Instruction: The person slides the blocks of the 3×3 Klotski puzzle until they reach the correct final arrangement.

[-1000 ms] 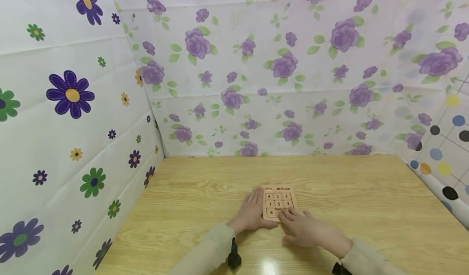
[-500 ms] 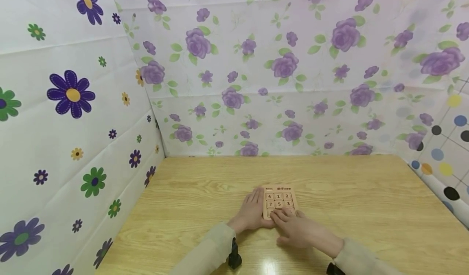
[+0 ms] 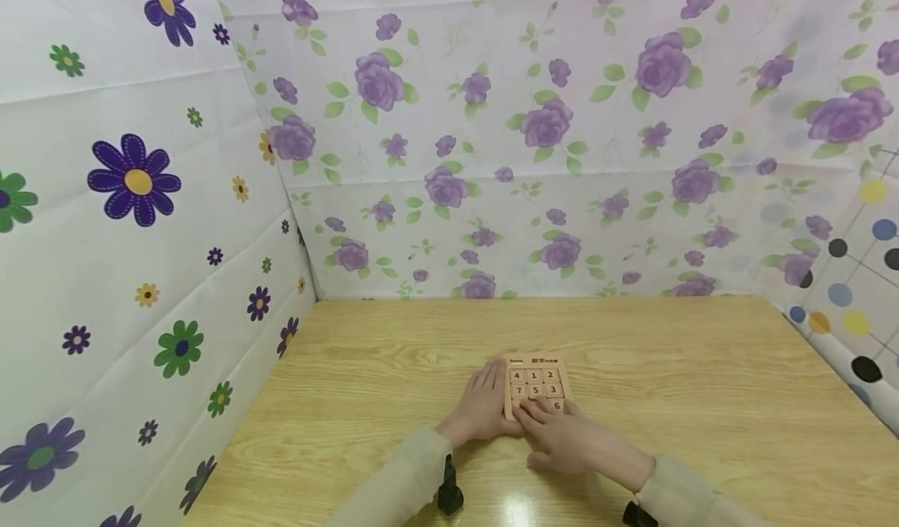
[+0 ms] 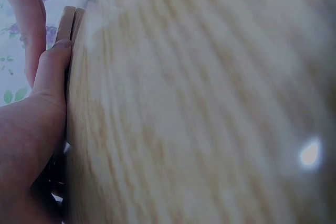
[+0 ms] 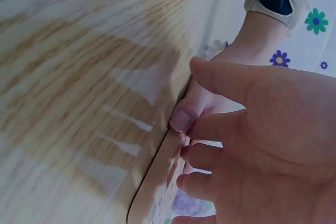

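A wooden number sliding puzzle (image 3: 536,366) lies flat on the table, its upper tiles reading 4 1 2 and 7 5 3. My left hand (image 3: 481,406) steadies it, with straight fingers along its left side and the thumb at its near edge. In the left wrist view that thumb (image 4: 52,69) touches the puzzle's edge. My right hand (image 3: 565,437) rests its fingertips on the bottom row, where the 6 tile (image 3: 557,406) shows at the right. The fingers cover the rest of that row. In the right wrist view, the right hand's fingers (image 5: 205,156) reach the tiles.
The wood-grain table (image 3: 393,347) extends around the puzzle. Flowered cloth (image 3: 449,230) hangs behind it and on the left, and a dotted cloth (image 3: 843,316) is on the right. A black wrist mount (image 3: 449,489) sits on the left sleeve.
My right hand has shifted left along the bottom row, covering the 8 seen there earlier. The 6 tile now shows at that row's right end. My left hand stays at the puzzle's corner.
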`<action>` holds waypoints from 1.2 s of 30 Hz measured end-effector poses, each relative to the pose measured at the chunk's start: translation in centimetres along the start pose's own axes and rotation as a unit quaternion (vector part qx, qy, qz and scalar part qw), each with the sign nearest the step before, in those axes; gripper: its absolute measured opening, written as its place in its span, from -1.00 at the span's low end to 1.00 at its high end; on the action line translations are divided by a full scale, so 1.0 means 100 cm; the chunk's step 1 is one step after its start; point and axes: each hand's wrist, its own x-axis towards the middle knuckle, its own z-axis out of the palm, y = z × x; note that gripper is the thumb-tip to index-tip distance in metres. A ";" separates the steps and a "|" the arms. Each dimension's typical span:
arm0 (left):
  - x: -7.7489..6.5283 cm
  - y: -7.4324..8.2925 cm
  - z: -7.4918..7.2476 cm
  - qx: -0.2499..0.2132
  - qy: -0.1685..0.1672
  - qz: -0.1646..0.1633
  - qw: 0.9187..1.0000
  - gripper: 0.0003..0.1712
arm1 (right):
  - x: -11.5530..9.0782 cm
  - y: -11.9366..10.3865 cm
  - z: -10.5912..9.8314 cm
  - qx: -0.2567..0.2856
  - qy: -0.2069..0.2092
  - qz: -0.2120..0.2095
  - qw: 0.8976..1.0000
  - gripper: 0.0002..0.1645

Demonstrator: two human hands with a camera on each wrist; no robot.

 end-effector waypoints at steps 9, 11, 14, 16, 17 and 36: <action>0.000 0.000 0.000 0.000 -0.002 0.000 1.000 0.39 | 0.000 0.004 0.002 0.004 -0.002 -0.001 1.000 -0.10; 0.000 0.000 0.000 -0.002 -0.003 0.000 1.000 0.39 | -0.001 0.004 0.003 0.003 0.000 0.001 1.000 -0.10; 0.000 0.000 0.000 -0.004 -0.003 0.000 1.000 0.39 | -0.003 0.006 0.004 0.010 0.002 0.002 1.000 -0.10; 0.000 0.000 -0.001 -0.004 0.000 0.001 1.000 0.39 | -0.004 0.007 0.005 0.014 0.003 0.003 1.000 -0.09; 0.000 0.000 -0.002 -0.004 0.000 0.000 1.000 0.39 | -0.004 0.007 0.005 0.017 0.004 0.003 1.000 -0.10; 0.001 -0.002 0.004 -0.002 0.015 0.004 1.000 0.42 | -0.008 0.017 0.010 0.014 0.025 -0.009 1.000 -0.09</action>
